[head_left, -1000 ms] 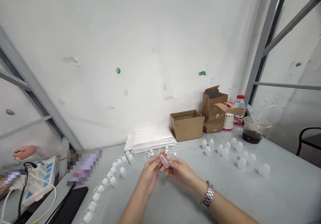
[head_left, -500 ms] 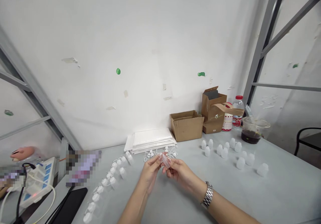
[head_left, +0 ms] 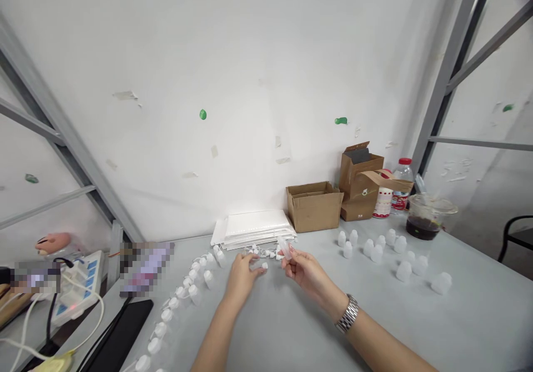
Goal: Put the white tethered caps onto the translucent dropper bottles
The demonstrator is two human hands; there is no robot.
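My right hand (head_left: 303,269) pinches a small translucent plastic bottle (head_left: 284,247), tilted, above the table. Opposite it, my left hand (head_left: 242,275) has thumb and forefinger apart, with a small white cap (head_left: 265,266) just beyond the thumb tip; whether they touch is unclear. Behind both hands lies a cluster of white strap caps (head_left: 266,253). To the left, a curved row of small clear bottles with white caps (head_left: 193,291) stands on the table. Several frosted domed covers (head_left: 403,271) stand in loose groups on the right.
White flat envelopes (head_left: 256,229) are stacked against the wall beside an open cardboard box (head_left: 315,210). A brown paper bag (head_left: 360,186), a red-capped bottle (head_left: 402,186) and a bowl of dark liquid (head_left: 425,222) stand back right. A power strip (head_left: 79,291) and black item (head_left: 120,336) lie left.
My hands have separated. The left has moved left and opened, with a white cap now by its thumb; the right keeps the bottle. The view has shifted slightly.
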